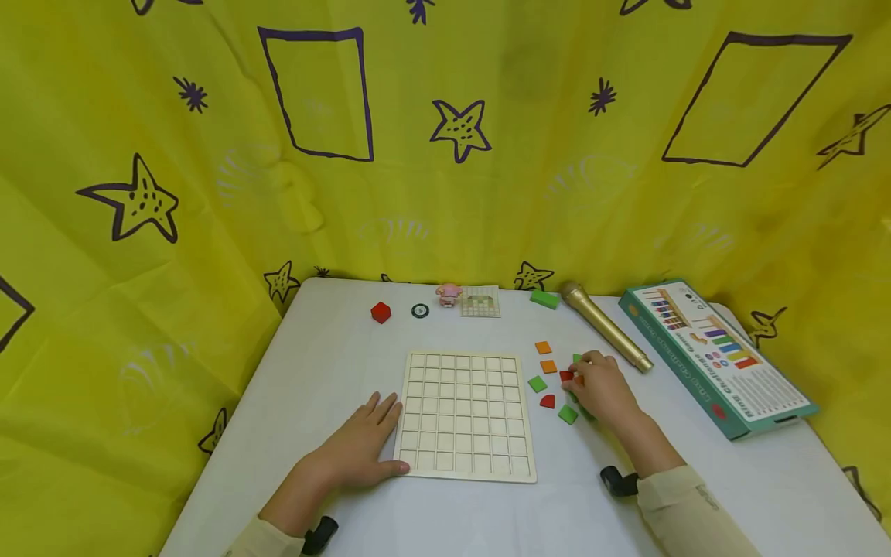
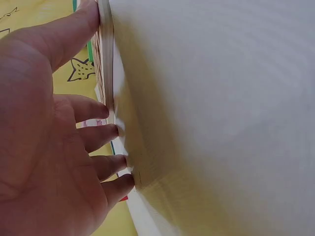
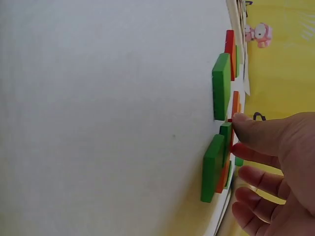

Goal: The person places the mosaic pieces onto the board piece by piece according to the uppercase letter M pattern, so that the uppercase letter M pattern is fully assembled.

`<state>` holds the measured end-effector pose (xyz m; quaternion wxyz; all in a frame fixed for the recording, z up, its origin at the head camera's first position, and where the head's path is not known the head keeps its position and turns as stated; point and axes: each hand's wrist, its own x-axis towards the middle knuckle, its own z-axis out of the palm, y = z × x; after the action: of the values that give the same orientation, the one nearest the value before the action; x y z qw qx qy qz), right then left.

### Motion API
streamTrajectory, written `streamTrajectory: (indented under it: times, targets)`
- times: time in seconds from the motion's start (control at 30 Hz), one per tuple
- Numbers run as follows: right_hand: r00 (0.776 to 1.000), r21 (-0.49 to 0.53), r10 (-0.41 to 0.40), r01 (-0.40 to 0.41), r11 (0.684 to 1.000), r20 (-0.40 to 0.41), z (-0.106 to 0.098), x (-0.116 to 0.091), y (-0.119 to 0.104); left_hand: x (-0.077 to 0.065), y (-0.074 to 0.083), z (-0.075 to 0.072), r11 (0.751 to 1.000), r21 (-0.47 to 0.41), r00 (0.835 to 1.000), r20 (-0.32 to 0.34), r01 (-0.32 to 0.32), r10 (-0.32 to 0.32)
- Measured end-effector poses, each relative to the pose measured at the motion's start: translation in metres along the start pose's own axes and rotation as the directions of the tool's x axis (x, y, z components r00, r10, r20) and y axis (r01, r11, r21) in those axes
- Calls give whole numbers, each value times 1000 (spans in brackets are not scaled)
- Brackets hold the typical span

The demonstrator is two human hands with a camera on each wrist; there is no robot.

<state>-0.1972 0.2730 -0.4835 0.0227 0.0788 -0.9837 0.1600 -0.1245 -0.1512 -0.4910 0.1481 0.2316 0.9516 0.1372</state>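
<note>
head view: hands [image 1: 358, 449] [image 1: 600, 387] touch board [image 1: 465, 414], tiles [image 1: 565, 377].

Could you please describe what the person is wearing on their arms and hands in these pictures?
Both hands are bare, without gloves or rings that I can see. The left hand and right hand emerge from long cream-coloured fabric sleeves ending at the wrists. A small black device sits by the right wrist, and a similar black one by the left.
</note>
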Motion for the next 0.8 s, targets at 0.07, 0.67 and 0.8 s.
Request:
streamTrajectory:
  times: [0.07, 0.67, 0.8]
  targets:
    - [1000, 10, 0, 0, 1000, 1, 2, 2, 3, 0, 0, 1, 1000, 6, 1000, 2, -3, 3]
    - [981, 179, 17, -52, 983, 191, -7, 25, 9, 0, 0, 0, 1000, 10, 1000, -4, 0, 0]
    - [977, 193, -29, -12, 981, 209, -9, 25, 8, 1, 1, -2, 1000, 12, 1000, 7, -10, 10]
